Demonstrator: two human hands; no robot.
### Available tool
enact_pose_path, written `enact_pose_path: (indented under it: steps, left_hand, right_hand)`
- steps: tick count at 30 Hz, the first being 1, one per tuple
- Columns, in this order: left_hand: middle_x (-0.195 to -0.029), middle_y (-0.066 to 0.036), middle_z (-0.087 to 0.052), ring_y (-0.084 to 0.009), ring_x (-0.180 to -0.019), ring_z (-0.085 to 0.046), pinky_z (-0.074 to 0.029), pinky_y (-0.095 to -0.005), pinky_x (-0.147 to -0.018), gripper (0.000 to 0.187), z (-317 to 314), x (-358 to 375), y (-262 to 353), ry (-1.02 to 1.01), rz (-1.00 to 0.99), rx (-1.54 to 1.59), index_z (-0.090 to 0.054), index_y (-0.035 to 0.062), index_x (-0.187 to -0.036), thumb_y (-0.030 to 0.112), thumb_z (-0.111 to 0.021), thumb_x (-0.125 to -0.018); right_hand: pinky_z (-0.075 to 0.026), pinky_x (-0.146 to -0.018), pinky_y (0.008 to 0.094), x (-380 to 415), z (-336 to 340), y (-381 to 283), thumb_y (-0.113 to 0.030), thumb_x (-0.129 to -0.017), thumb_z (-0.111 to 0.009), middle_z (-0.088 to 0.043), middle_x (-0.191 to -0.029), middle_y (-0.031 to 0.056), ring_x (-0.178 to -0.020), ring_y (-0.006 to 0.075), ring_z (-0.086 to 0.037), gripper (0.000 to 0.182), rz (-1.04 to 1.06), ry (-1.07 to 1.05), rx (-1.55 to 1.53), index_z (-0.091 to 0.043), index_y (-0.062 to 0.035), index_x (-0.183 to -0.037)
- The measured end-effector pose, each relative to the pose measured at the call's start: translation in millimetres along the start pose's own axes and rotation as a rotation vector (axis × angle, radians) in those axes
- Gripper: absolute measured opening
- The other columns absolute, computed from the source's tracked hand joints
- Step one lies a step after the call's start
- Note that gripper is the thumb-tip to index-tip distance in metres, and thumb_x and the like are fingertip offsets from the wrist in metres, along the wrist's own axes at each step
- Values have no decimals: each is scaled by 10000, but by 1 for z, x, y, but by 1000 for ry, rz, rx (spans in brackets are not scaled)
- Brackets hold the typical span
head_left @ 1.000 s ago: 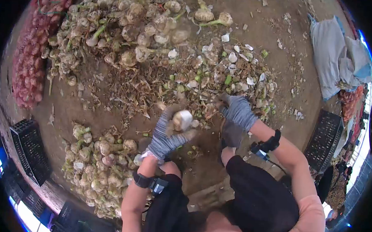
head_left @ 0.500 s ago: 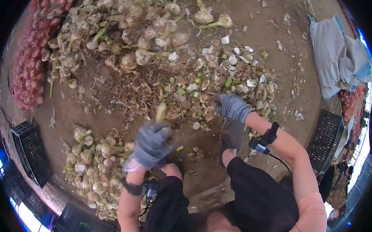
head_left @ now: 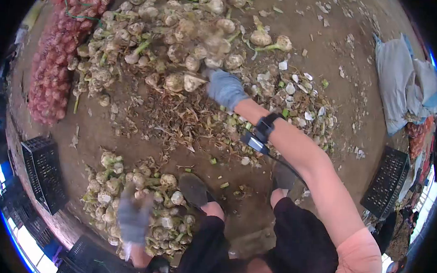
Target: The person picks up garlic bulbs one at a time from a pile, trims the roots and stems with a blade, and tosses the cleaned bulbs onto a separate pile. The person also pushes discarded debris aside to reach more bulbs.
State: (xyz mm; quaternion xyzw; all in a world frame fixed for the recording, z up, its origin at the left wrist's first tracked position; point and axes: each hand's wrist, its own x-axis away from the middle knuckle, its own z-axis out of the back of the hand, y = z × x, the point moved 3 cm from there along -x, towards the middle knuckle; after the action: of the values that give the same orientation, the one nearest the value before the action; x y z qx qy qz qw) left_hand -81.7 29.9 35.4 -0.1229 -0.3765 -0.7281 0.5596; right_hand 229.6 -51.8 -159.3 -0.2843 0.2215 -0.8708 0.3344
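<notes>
My right hand (head_left: pixel 225 89), in a grey-blue glove, reaches to the near edge of the upper heap of garlic bulbs (head_left: pixel 184 30). Its fingers are curled closed, and a thin, pointed thing juts out to the left beside a pale garlic bulb (head_left: pixel 192 83); I cannot make out what it is. Smeared by motion, my gloved left hand (head_left: pixel 134 217) is over the lower pile of garlic bulbs (head_left: pixel 168 224). Whether its fingers hold anything does not show. Several bulbs in the upper heap still carry green stems.
Dry leaves and cut stem pieces (head_left: pixel 175 117) litter the ground. Red net sacks of garlic (head_left: pixel 53 75) lie at left. Black crates stand at left (head_left: pixel 44 170) and right (head_left: pixel 386 183). A pale woven sack (head_left: pixel 396 81) lies at upper right. My shoe (head_left: pixel 193 188) borders the lower pile.
My right hand has moved up and left from the cut stems to the upper heap. My left hand has swung down and left over the lower pile; the blurred stem above it is gone.
</notes>
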Motion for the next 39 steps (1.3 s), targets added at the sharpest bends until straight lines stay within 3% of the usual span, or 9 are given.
enact_pose_path:
  steps: [4, 10, 13, 19, 23, 25, 29, 32, 39]
  left_hand:
    - [-1094, -102, -545, -114, -750, -582, -483, -219, -587, 622, -111, -68, 16, -106, -449, 592, -410, 4, -1247, 202, -708, -739]
    - [-1067, -82, -544, -144, -804, -584, -506, -251, -639, 577, -182, -96, 66, -576, -1, 1122, -439, 18, -1174, 127, -737, -691]
    - [-1026, -72, -555, -152, -854, -572, -508, -263, -713, 584, -190, -83, 64, -358, -320, 1103, -418, 20, -1180, 60, -724, -684]
    - [-1033, -99, -556, -175, -910, -570, -499, -316, -804, 526, -205, -73, 50, -548, -347, 991, -363, 27, -1197, 110, -649, -763]
    - [-1187, -41, -487, -177, -1126, -449, -280, -365, -1037, 478, -215, -72, 34, -493, -612, 129, -337, 135, -1283, 422, -377, -903]
    - [-1173, -47, -498, -173, -1128, -452, -283, -359, -1034, 482, -224, -70, 23, -734, -197, 816, -351, 128, -1265, 369, -477, -866]
    - [-1160, -78, -500, -179, -1082, -492, -369, -347, -977, 506, -203, -36, 51, -511, -583, 318, -389, 99, -1220, 252, -612, -792]
    - [-942, -67, -591, -147, -864, -577, -486, -270, -766, 652, -170, -23, 67, -585, -352, 1032, -424, 42, -1151, 164, -779, -618]
    - [-996, -91, -572, -159, -912, -561, -480, -285, -806, 697, -186, -39, 62, -442, -498, 451, -407, 27, -1165, 226, -801, -627]
  right_hand:
    - [-474, -690, 374, 54, 6, -4, -157, -732, -589, -621, -862, 148, -778, 279, -598, 391, -50, -21, -510, -550, -32, -1100]
    - [-460, -725, 317, 138, 5, 1, -241, -712, -675, -636, -887, 92, -779, 154, -576, 460, -48, -232, -821, -561, 6, -1083]
    - [-468, -721, 317, 153, -5, 44, -283, -762, -654, -644, -884, 116, -762, 152, -586, 418, -9, -96, -862, -581, -5, -1065]
    - [-477, -546, 411, 165, 52, 1, -217, -772, -560, -599, -670, 132, -612, 307, -607, 260, 272, -118, 174, -552, -51, -972]
    - [-472, -496, 414, 165, 57, -22, -137, -782, -485, -601, -672, 139, -617, 279, -619, 172, 294, -116, 299, -529, -47, -922]
    - [-476, -491, 393, 167, 54, -18, -119, -793, -459, -604, -673, 125, -636, 264, -624, 160, 274, -179, 388, -529, -39, -913]
    - [-469, -537, 407, 176, 38, 40, -164, -779, -520, -601, -693, 124, -661, 285, -614, 189, 179, -154, 406, -553, -60, -932]
    - [-480, -645, 399, 188, 64, 100, -279, -803, -556, -640, -815, 131, -743, 301, -621, 280, -285, -276, 320, -588, -107, -1021]
    - [-482, -681, 410, 176, 43, 72, -293, -807, -544, -628, -809, 177, -754, 326, -609, 317, -35, -172, 55, -591, -93, -1050]
